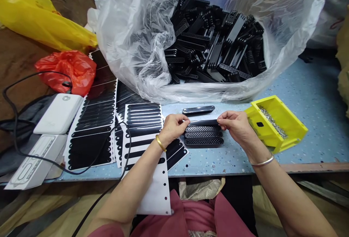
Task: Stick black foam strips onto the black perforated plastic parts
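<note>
My left hand [173,127] and my right hand [236,125] pinch the two ends of a long black strip [203,122] held just above the blue table [305,95]. Right below it lie three black perforated grille pieces [204,135] side by side. One more dark oblong piece [198,110] rests a little farther back. White backing sheets with black oblong stickers [141,124] lie under and left of my left wrist.
A big clear plastic bag [136,36] full of black grille parts [215,44] stands behind. A yellow bin of small metal bits [275,122] sits at the right. A white power bank [58,113], black cable, red bag [68,69] and yellow bag [35,15] are at the left.
</note>
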{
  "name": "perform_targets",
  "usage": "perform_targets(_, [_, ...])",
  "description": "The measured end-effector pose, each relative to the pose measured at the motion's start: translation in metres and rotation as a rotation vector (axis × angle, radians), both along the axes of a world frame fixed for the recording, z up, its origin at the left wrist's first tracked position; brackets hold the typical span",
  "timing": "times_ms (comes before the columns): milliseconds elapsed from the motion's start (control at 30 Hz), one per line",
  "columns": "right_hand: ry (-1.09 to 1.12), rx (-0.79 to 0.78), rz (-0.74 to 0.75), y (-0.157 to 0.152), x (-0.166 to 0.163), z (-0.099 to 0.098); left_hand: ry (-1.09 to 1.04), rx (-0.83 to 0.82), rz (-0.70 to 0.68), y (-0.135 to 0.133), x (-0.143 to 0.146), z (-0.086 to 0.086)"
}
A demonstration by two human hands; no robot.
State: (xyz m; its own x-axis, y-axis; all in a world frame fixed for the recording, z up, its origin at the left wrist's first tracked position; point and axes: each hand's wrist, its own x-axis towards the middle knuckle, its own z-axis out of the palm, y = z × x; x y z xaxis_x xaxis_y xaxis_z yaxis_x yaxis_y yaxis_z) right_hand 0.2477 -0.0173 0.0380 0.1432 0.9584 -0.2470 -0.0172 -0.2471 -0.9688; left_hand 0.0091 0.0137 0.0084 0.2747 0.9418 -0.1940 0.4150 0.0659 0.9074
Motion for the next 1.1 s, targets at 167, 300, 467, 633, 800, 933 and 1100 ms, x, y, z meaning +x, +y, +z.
perform_targets(167, [0.007,-0.012,-0.012,0.000,0.000,-0.001,0.017,0.053,-0.026,0.001,-0.001,0.000])
perform_targets(300, [-0.004,-0.037,-0.044,0.001,0.001,-0.003,0.043,0.124,-0.037,0.000,-0.001,0.001])
perform_targets(467, [-0.049,-0.049,-0.103,0.002,0.000,-0.004,0.060,0.179,-0.056,0.000,-0.003,0.002])
perform_targets(633, [-0.078,-0.029,-0.140,0.003,0.000,0.001,0.049,0.197,-0.068,0.002,-0.004,-0.001])
perform_targets(800, [-0.164,0.014,-0.112,0.002,0.005,0.004,0.052,0.209,-0.063,0.003,-0.004,-0.003])
perform_targets(933, [-0.233,0.066,-0.210,0.001,0.019,0.007,0.058,0.208,-0.055,0.003,-0.004,-0.004])
perform_targets(1100, [-0.234,0.039,-0.184,-0.009,0.026,0.006,0.050,0.204,-0.056,0.003,-0.004,-0.004])
